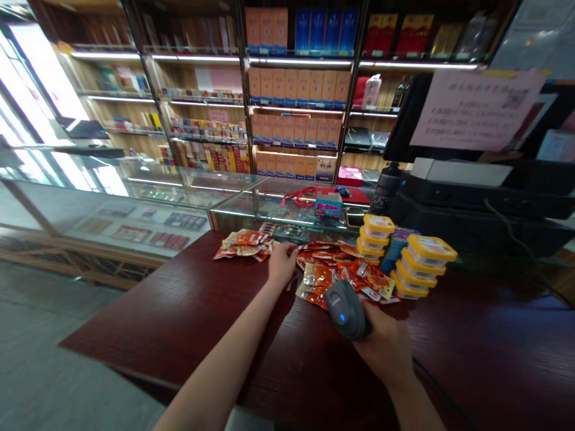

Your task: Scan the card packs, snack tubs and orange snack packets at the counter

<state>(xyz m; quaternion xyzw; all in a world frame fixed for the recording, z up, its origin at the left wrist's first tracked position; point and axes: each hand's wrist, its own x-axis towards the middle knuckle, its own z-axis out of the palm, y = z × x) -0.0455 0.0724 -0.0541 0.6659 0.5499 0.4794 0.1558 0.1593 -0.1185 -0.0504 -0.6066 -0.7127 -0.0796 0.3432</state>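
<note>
My right hand (387, 340) is wrapped round the handle of a dark grey barcode scanner (345, 308), which has a blue light on top. The scanner's head is over the near edge of a spread pile of orange-red snack packets (321, 276). Between that pile and a smaller heap of similar packets (246, 243) on the left, my left hand (283, 262) rests low over the counter. Its fingers are bent but apart, pointing towards the right-hand pile, and I see nothing held in them.
Two stacks of yellow-lidded tubs (424, 263) (375, 234) stand right of the packets. Behind are a black bottle (386, 188), a small blue-pink box (328, 205) and a glass display case (242, 206). A monitor (408, 114) stands at right; the scanner's cable (442, 389) trails along the dark wooden counter (193, 323).
</note>
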